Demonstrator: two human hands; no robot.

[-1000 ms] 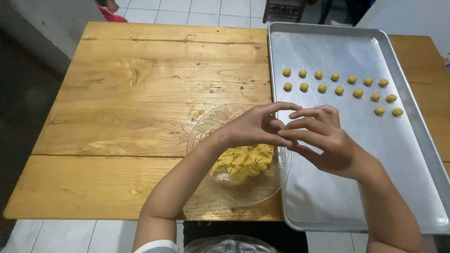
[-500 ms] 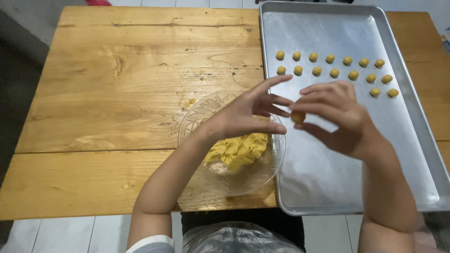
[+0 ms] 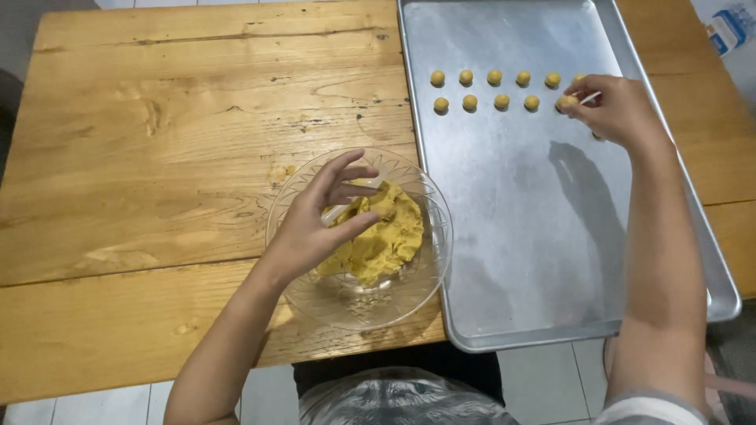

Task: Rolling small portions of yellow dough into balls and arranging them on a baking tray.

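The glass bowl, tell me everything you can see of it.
The glass bowl is clear, round, with a cut pattern in its wall. It stands upright at the near edge of the wooden table, beside the metal tray. It holds a lump of yellow dough, and the left hand reaches into it.

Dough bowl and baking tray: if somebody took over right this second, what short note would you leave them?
Left hand: over the glass bowl, fingers on the yellow dough, holding a small white tool.
Right hand: at the far end of the metal tray, fingertips on a dough ball in the second row.
Done: two rows of small dough balls sit at the tray's far end.
Left: a good lump of dough remains in the bowl; most of the tray is bare.
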